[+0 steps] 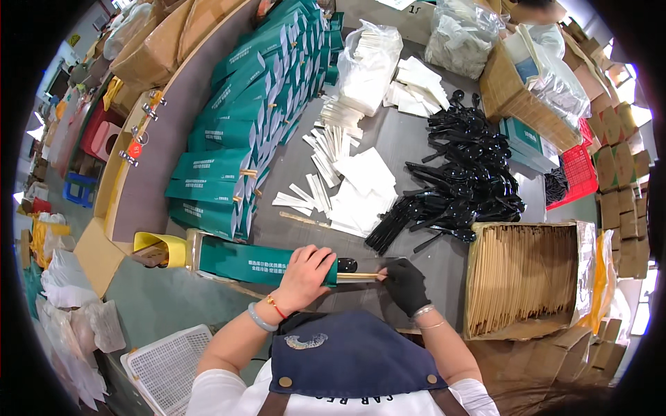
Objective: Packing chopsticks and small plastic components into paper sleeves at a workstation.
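A long green paper sleeve (236, 262) with white print lies at the near edge of the table. Over its right part rests my left hand (306, 274), bare, the fingers curled together and holding it. Out of the sleeve's right end stick a pair of wooden chopsticks (357, 276) and the rounded end of a black plastic spoon (347, 265). My right hand (405, 284), in a black fingerless glove, is closed in a pinch on the chopsticks' outer ends. How deep they sit inside the sleeve is hidden.
Filled green sleeves (222, 149) stand stacked at the back left. White napkins (364, 187) and thin white packets lie mid-table. Black spoons (458, 173) are heaped to the right. A carton (579, 277) of chopsticks stands near right; a yellow holder (161, 249) sits at left.
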The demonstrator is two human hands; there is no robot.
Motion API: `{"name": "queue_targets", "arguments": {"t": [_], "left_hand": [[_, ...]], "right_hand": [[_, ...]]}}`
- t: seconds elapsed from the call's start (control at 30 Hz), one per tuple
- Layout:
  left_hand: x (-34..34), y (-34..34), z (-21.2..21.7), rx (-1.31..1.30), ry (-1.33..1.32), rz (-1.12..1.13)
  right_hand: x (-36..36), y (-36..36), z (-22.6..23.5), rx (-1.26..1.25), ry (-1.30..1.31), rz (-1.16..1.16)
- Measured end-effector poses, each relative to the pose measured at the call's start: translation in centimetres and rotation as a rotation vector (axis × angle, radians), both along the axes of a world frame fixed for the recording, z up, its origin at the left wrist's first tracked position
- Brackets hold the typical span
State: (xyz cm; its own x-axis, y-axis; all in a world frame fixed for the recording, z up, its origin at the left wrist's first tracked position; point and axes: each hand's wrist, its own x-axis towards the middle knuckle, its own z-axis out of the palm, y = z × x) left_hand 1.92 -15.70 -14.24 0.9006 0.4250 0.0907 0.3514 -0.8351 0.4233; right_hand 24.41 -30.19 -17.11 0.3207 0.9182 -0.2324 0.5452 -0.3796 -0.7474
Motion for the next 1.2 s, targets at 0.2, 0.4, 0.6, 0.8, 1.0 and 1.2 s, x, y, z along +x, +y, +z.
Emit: {"name": "queue_targets", "arguments": {"t": [0.2, 0.4, 0.6, 0.8, 1.0, 1.2], "left_hand": [[1.9, 0.4, -0.6, 0.097, -0.084, -0.065], [2.8, 1.6, 4.1, 0.079, 0.279, -0.305], [-0.5, 11.9, 12.4, 0.113, 0.075, -0.183], [-3.0, 8.3, 4.9, 0.196, -0.206, 0.353], [-2.5, 0.7, -3.0, -0.108, 0.034, 0.623], [-3.0, 1.1, -2.8, -0.242, 0.003, 0.596]], "right_hand": [[-5.3, 2.7, 1.0, 0.161, 0.274, -0.039], [-2.4, 2.0, 2.9, 0.122, -0.445, 0.290], [1.6, -0.1, 7.5, 0.216, -0.525, -0.064], [1.1, 0.3, 7.3, 0.088, -0.539, 0.043], [0.2, 0.9, 7.3, -0.007, -0.605, 0.194], [-1.2, 2.0, 6.5, -0.095, -0.489, 0.297]]}}
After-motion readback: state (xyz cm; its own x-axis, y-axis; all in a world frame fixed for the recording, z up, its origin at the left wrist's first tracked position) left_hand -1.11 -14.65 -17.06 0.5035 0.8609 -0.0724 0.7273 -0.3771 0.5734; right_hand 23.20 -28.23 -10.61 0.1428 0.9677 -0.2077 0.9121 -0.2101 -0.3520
